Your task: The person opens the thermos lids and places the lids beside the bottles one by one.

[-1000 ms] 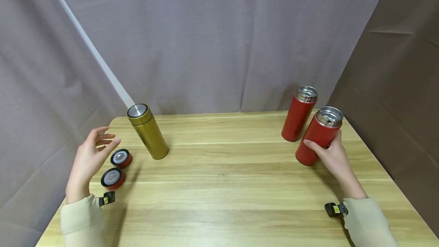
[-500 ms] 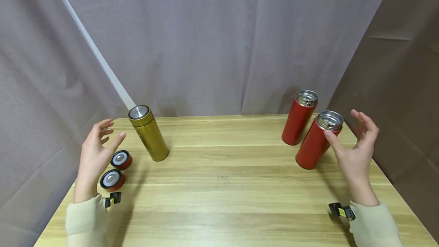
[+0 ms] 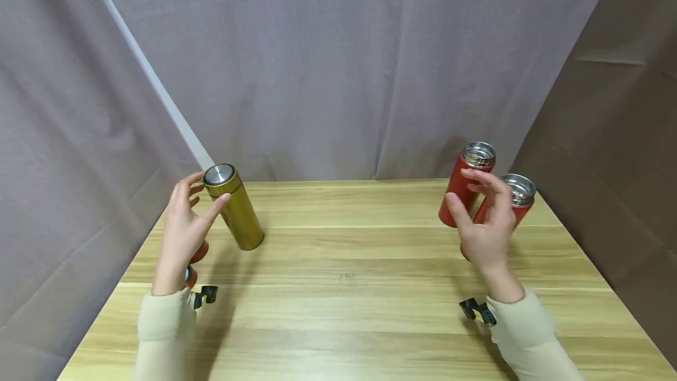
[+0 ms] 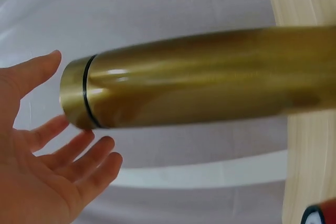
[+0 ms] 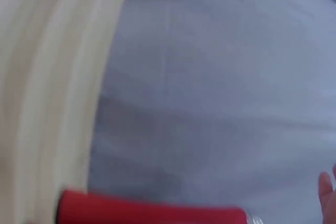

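A gold thermos flask [image 3: 240,216] with a silver-topped lid stands upright at the table's left. Around its lid my left hand [image 3: 182,225] holds its thumb and fingers apart; in the left wrist view a gap shows between thumb and lid, while the fingertips lie close beside the lid, contact unclear. Over on the right, two lidless red thermos flasks stand upright, a rear one [image 3: 448,215] and a front one [image 3: 521,211]. My right hand [image 3: 491,228] hangs before them, fingers spread and holding nothing, hiding part of both.
Two red lids, a farther one [image 3: 200,251] and a nearer one [image 3: 191,277], lie partly hidden behind my left wrist. The wooden table [image 3: 344,310] ends at a grey curtain [image 3: 317,75] behind and a brown cloth [image 3: 624,134] on the right.
My right hand has let go of the front red flask, lifted off it and swung left. My left hand has moved right, from beside the lids to the gold flask's lid.
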Tool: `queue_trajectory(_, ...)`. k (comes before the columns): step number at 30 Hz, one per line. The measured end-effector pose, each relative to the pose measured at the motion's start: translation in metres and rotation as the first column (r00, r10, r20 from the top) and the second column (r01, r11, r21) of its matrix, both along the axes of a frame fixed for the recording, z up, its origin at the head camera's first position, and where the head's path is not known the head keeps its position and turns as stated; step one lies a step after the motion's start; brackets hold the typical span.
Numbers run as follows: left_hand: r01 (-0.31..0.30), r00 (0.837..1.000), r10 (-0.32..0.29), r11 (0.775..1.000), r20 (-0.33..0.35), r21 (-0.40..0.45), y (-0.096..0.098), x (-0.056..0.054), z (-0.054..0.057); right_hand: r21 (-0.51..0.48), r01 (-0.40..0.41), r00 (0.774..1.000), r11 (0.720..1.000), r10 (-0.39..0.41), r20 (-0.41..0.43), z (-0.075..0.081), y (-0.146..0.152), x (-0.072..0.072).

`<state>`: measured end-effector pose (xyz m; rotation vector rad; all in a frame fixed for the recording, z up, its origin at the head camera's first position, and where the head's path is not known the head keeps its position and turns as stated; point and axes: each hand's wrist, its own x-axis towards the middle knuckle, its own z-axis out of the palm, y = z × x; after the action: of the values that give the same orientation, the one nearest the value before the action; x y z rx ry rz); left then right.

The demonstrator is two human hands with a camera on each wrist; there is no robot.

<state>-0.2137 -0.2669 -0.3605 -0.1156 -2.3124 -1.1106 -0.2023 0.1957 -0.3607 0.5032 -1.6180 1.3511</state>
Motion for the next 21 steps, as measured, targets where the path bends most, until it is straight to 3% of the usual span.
queue_trajectory(3, -0.007, 1.000, 0.007, 1.000, 0.021, 0.015, 0.004, -0.006, -0.001, 0.119, -0.050, 0.997, 0.992, 0.043, 0.063, -0.018, -0.016, -0.015)
queue_trajectory(5, -0.005, 0.999, 0.004, 1.000, 0.042, 0.022, 0.005, -0.011, -0.002, 0.197, -0.099, 0.986, 0.975, 0.069, 0.150, -0.034, -0.022, -0.026)
queue_trajectory(8, -0.002, 0.996, -0.001, 0.999, 0.084, 0.034, 0.008, -0.017, -0.004, 0.258, -0.185, 0.946, 0.948, 0.100, 0.308, -0.057, -0.029, -0.042)
queue_trajectory(12, -0.023, 0.993, 0.022, 1.000, 0.119, 0.013, 0.009, -0.020, -0.005, 0.286, -0.291, 0.878, 0.913, 0.137, 0.459, -0.069, -0.041, -0.045)
queue_trajectory(14, -0.038, 0.993, 0.039, 0.999, 0.116, -0.005, 0.009, -0.021, -0.006, 0.282, -0.324, 0.856, 0.903, 0.153, 0.494, -0.072, -0.045, -0.046)
queue_trajectory(17, -0.053, 0.995, 0.055, 0.998, 0.086, -0.028, 0.009, -0.021, -0.007, 0.281, -0.350, 0.842, 0.894, 0.168, 0.513, -0.074, -0.049, -0.048)
queue_trajectory(21, -0.035, 0.998, 0.037, 0.998, 0.040, -0.060, 0.017, -0.024, -0.006, 0.284, -0.338, 0.845, 0.897, 0.156, 0.511, -0.074, -0.046, -0.048)
